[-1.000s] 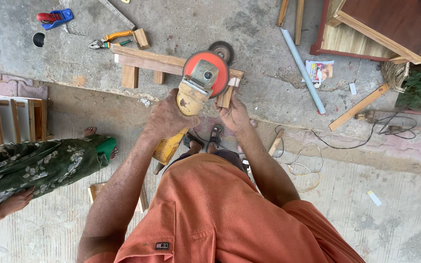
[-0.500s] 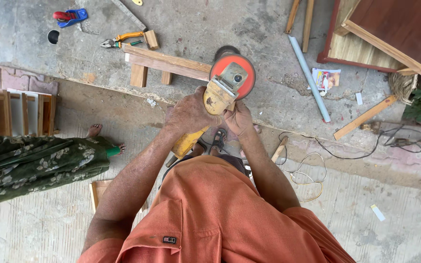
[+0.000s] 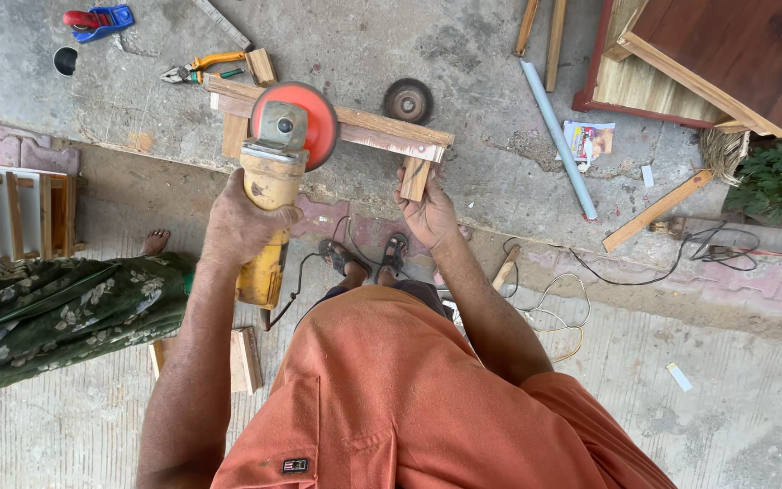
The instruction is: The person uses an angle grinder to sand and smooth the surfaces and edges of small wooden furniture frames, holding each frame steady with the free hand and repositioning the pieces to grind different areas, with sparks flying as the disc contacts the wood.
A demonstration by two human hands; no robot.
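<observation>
Yellow grinder (image 3: 269, 181) shifted left; right hand (image 3: 427, 213) grips wooden frame (image 3: 382, 136).

A single head-worn camera looks almost straight down over the person's orange shirt (image 3: 409, 398) to the concrete floor (image 3: 463, 54). Both hands sit mid-frame at arm's length: the left hand (image 3: 237, 226) and right hand (image 3: 429, 217). The wooden frame (image 3: 355, 127) lies just beyond the fingers (image 3: 414, 177), farther from the body. No second view exists.
</observation>
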